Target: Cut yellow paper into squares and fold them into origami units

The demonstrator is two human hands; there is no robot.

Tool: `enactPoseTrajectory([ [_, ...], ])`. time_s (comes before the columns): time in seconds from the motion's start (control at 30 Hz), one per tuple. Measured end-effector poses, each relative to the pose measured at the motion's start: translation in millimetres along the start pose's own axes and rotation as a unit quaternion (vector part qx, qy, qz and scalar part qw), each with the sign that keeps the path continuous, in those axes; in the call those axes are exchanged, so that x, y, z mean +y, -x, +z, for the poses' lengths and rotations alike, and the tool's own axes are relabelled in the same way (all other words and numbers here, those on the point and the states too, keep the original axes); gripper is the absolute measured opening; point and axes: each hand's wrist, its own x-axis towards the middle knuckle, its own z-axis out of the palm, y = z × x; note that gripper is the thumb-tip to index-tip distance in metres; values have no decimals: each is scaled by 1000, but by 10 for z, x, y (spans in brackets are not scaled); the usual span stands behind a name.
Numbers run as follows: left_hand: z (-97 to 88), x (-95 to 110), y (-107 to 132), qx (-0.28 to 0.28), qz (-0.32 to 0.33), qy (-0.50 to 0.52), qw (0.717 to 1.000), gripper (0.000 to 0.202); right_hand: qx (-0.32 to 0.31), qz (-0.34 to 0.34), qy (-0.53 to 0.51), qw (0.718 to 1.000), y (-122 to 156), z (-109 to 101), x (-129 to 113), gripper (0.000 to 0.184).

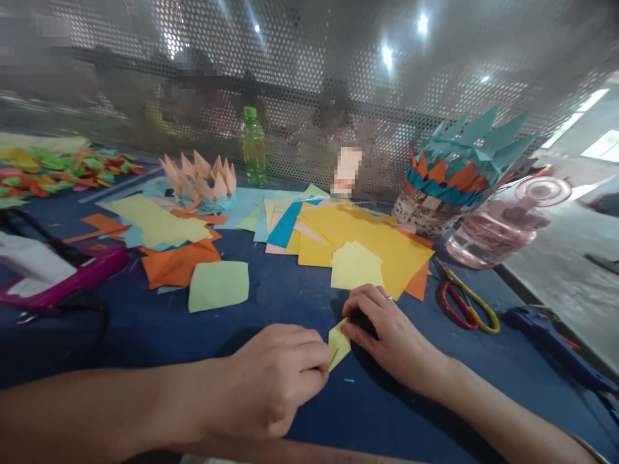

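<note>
From here I have my left hand [290, 370] and right hand [380, 322] pinching a small folded yellow paper [339, 345] over the blue desk [290, 303]. Just beyond lies a pale-yellow paper sheet [356, 265]; rightward, red-and-yellow-handled scissors [472, 314] and a clear pink plastic bottle [496, 232], its print unreadable.

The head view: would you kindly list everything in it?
Folded paper: 1, yellow, between hands
Layered sheets: several, mostly yellow, middle
Small sheet: 1, pale green, left
Cut pieces: several, mostly orange, left
Spiked ring: 1, peach, back left
Scraps: many, mixed, far left
Bottle: 1, green, back
Spiked papercraft stack: 1, multicoloured, back right
Container: 1, pink, right
Scissors: 1, red-yellow handles, right
Tool: 1, blue, right
Device: 1, magenta, left
Blurred item: 1, whitish, back
Mesh: 1, grey, back
Table: 1, blue, beneath
Left hand: 1, bare, front
Right hand: 1, bare, front
</note>
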Motion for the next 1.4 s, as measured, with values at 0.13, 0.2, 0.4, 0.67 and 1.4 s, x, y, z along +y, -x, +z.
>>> enactPoseTrajectory([
  [0.13, -20, -7, -9, 3, 15, 42, 999, 21, -11, -9, 10, 1000, -9, -30, 1, 5],
  [0.2, -12, -18, -2, 7, 10, 43, 999, 20, -13, -9, 13, 1000, -14, -40, 4, 7],
  [0.4, 9, -36, 5, 22, 22, 38, 999, 21, 4, -2, -10, 1000, -16, -75, 20, 10],
  [0.67, -61, -11, -38, 89, 0, 44, 995, 28, -4, 80, -215, 973, 34, -155, 6, 7],
  [1.4, -139, -22, -279, 155, -53, -187, 969, 15, 111, 76, -347, 928, 99, -40, -119, 21],
])
